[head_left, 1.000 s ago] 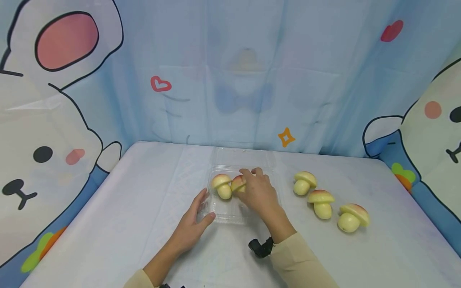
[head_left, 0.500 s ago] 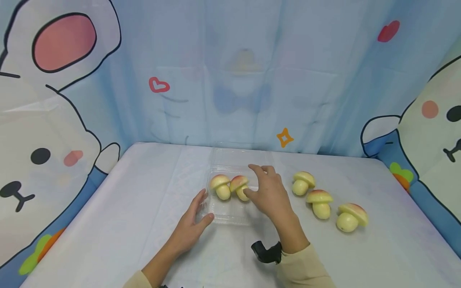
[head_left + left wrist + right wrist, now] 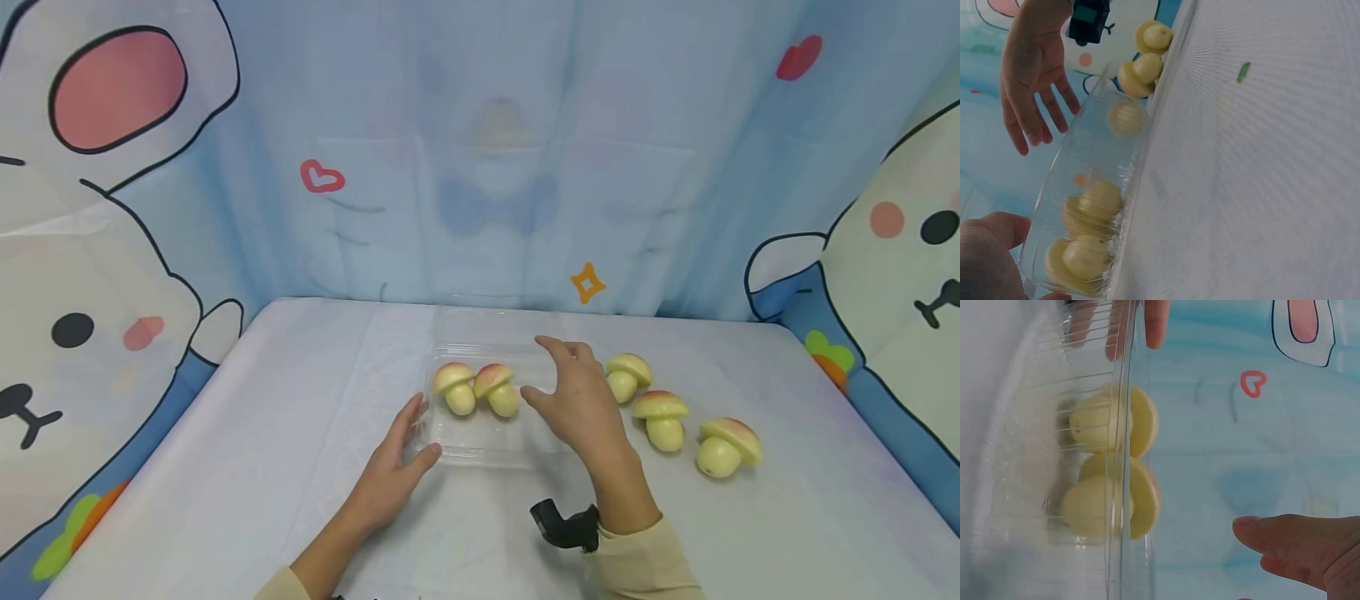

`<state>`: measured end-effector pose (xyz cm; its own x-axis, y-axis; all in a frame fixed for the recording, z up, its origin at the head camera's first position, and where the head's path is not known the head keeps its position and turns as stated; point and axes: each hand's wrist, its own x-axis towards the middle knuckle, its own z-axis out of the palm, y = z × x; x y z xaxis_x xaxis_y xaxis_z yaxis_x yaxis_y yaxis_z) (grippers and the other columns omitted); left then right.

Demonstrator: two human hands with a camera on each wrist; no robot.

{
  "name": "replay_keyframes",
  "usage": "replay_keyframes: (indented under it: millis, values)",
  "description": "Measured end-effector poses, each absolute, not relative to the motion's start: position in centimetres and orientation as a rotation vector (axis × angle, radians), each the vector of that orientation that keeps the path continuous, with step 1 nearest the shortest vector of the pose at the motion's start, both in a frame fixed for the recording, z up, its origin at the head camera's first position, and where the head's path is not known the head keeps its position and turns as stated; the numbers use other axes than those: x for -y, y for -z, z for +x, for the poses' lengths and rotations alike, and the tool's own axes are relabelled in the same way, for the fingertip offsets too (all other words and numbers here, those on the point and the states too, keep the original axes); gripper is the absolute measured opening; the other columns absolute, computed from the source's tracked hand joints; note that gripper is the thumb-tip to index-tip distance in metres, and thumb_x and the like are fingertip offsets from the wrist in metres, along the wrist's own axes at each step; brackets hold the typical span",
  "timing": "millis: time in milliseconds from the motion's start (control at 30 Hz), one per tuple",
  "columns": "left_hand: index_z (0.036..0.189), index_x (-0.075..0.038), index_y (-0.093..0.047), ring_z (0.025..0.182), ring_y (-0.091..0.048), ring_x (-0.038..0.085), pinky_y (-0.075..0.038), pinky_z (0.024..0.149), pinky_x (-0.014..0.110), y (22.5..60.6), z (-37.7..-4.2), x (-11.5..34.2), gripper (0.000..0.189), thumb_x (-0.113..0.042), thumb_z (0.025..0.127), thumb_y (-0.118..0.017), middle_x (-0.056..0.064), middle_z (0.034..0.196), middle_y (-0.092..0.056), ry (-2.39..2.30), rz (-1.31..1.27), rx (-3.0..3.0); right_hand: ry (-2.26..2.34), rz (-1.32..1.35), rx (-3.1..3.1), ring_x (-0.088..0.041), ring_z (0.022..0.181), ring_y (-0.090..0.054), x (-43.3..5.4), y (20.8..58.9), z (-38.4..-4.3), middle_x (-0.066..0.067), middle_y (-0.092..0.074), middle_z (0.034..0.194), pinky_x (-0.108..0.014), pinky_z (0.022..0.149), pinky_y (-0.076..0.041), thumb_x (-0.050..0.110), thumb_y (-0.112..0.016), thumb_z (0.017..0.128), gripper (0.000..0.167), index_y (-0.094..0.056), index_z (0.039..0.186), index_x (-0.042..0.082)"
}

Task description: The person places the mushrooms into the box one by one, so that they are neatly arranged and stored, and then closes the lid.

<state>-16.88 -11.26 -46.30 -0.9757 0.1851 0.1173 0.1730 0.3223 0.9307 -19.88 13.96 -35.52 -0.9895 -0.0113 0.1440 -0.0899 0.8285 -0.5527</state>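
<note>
Pale blue curtain (image 3: 637,125), printed with hearts (image 3: 798,57) and a gold star (image 3: 579,283), hangs behind a bench (image 3: 247,467) draped in white cloth. At far left, the fabric shows a large white cartoon animal (image 3: 112,267) with a pink inner ear. Next comes my left hand (image 3: 387,477), thumb and fingers apart, touching the left side of a clear plastic clamshell box (image 3: 480,442). The box lies open on the bench, its lid (image 3: 495,323) folded back toward the curtain. Inside, toward the left, sit two yellow toy mushrooms: the left mushroom (image 3: 461,400) and, close beside it, the right mushroom (image 3: 504,402), red-blushed caps away from me. To their right, my right hand (image 3: 581,408) hovers, thumb and fingers spread, holding nothing. A black device (image 3: 566,528) sits at that wrist, beside a beige sleeve (image 3: 641,558). Farther right, outside the box, a rear mushroom (image 3: 628,379), middle mushroom (image 3: 663,421) and front mushroom (image 3: 727,450) form a slanting row on the cloth. A second cartoon animal (image 3: 885,292) fills the right edge.
</note>
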Motion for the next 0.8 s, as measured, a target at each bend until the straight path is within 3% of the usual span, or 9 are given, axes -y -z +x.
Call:
replay_keyframes:
  millis: [400,800]
  values:
    - [0.165,-0.021,-0.024,0.154,-0.034,0.04,-0.022,0.125,0.064,46.2,-16.7,11.6,0.073,-0.024,0.103,-0.063,0.01,0.168,-0.035,-1.796,0.323,-2.556,-0.878,0.053,2.844,-0.05,0.128,-0.055,-15.3,35.3,-20.1,-0.03,-0.044,0.15,-0.063,0.102,-0.05,0.022,-0.075,0.094,0.069,-0.046,0.155,0.009]
    - [0.166,-0.019,-0.022,0.154,-0.034,0.04,-0.023,0.125,0.063,46.4,-17.0,11.2,0.074,-0.023,0.104,-0.062,0.009,0.169,-0.033,-1.795,0.33,-2.531,-0.917,-0.235,2.84,-0.057,0.138,-0.038,-19.1,35.1,-20.5,-0.035,-0.034,0.155,-0.069,0.106,-0.043,0.025,-0.071,0.095,0.07,-0.042,0.156,0.006]
